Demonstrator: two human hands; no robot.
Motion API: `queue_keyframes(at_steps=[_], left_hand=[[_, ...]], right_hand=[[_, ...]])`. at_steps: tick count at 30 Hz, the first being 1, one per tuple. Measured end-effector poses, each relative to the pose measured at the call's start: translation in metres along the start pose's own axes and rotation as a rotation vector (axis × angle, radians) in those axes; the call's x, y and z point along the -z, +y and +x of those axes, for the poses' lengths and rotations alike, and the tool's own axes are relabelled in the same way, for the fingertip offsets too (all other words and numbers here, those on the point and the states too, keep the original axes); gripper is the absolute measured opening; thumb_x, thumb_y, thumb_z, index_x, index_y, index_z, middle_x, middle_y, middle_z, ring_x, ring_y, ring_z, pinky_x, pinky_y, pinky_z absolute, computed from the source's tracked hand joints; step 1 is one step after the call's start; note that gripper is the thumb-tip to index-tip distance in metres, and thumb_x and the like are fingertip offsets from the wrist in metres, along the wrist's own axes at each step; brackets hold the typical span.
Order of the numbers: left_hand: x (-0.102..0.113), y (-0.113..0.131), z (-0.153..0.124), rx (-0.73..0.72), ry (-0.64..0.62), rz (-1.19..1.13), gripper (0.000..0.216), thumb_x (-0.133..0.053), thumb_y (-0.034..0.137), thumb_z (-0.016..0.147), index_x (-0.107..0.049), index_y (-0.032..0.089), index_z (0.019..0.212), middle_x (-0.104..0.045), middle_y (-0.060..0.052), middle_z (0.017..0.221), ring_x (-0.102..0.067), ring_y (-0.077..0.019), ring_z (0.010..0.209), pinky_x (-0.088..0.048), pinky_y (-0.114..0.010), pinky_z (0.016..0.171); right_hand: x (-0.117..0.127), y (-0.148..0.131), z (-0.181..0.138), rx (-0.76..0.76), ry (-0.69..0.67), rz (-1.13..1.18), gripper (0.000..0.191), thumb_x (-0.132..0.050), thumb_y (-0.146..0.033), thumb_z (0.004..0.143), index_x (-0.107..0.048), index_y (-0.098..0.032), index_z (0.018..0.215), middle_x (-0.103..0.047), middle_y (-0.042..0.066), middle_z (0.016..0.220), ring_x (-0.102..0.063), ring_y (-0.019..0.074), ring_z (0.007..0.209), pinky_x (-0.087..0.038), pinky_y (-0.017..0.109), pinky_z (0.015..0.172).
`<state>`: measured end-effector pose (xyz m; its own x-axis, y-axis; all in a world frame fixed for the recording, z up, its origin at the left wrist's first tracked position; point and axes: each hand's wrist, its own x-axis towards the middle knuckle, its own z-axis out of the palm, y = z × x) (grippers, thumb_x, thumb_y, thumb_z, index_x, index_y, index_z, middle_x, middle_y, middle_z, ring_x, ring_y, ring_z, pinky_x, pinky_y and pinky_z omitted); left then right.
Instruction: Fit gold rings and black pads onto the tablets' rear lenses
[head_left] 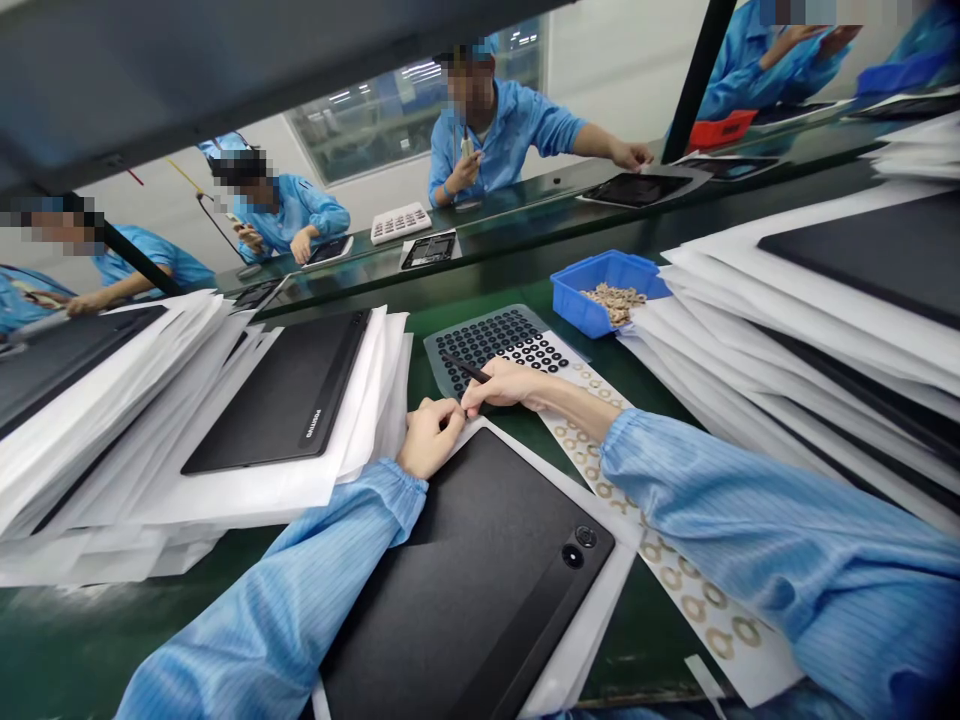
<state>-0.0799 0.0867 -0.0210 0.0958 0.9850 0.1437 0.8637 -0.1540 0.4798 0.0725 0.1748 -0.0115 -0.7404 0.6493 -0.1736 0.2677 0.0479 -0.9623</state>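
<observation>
A black tablet [480,560] lies back side up before me on white sheets [592,640], with two round camera lenses at its right corner. My right hand [510,385] pinches a slim black pen-like tool [469,367], whose tip points toward a sheet of black rings [487,335]. Close beside it, my left hand [433,437] is closed above the tablet's far corner. Its fingertips nearly meet the right hand's, and whatever they pinch is too small to make out. A white strip with tan rings [667,570] runs beneath my right forearm.
Tablets interleaved with white sheets form stacks on the left [277,400] and right [750,330]. A blue bin [585,300] of small tan pieces stands behind the ring sheets. Several co-workers in blue [510,130] sit across a raised green line [495,215].
</observation>
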Motion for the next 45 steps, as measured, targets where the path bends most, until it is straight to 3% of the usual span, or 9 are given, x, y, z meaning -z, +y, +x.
queue_keyframes(at_steps=[5,20,27,38,45], left_hand=[[0.0,0.0,0.0,0.001,-0.015,0.001,0.027,-0.036,0.027,0.084,-0.054,0.019,0.065,-0.06,0.0,0.068,-0.05,-0.0184,0.077,-0.036,-0.028,0.072],[0.0,-0.001,0.0,-0.002,-0.036,0.024,0.029,-0.036,0.027,0.085,-0.058,0.019,0.069,-0.061,0.0,0.071,-0.049,-0.0187,0.08,-0.036,-0.029,0.074],[-0.001,0.001,0.0,-0.013,-0.028,0.035,0.028,-0.038,0.024,0.085,-0.064,0.02,0.076,-0.064,0.0,0.076,-0.049,-0.0202,0.081,-0.034,-0.031,0.075],[0.002,0.001,-0.002,0.076,0.044,-0.025,0.035,-0.031,0.025,0.086,-0.057,0.018,0.064,-0.06,-0.001,0.067,-0.052,-0.0174,0.077,-0.038,-0.028,0.073],[0.002,0.002,-0.002,0.117,0.046,-0.036,0.036,-0.036,0.033,0.086,-0.064,0.019,0.067,-0.062,0.0,0.066,-0.051,-0.0183,0.079,-0.037,-0.031,0.078]], right_hand=[[0.001,0.0,0.001,-0.016,-0.007,-0.003,0.017,-0.064,-0.027,0.058,-0.066,-0.01,0.059,-0.035,-0.007,0.034,-0.019,0.004,0.038,-0.007,0.023,0.042],[-0.004,-0.003,-0.002,0.007,0.041,-0.038,0.011,-0.061,-0.021,0.058,-0.065,-0.011,0.054,-0.051,-0.003,0.042,-0.026,0.0041,0.04,-0.014,0.022,0.042],[-0.011,-0.007,-0.005,0.045,0.083,-0.068,0.011,-0.058,-0.017,0.058,-0.063,-0.012,0.05,-0.056,-0.002,0.048,-0.043,0.0072,0.052,-0.028,0.021,0.053],[-0.012,-0.004,-0.004,0.043,0.12,-0.074,0.01,-0.057,-0.018,0.058,-0.061,-0.013,0.05,-0.058,-0.002,0.05,-0.048,0.0102,0.058,-0.031,0.022,0.057],[-0.013,-0.003,-0.004,0.076,0.079,-0.045,0.011,-0.057,-0.018,0.059,-0.062,-0.014,0.05,-0.059,-0.002,0.052,-0.054,0.0109,0.062,-0.037,0.021,0.065]])
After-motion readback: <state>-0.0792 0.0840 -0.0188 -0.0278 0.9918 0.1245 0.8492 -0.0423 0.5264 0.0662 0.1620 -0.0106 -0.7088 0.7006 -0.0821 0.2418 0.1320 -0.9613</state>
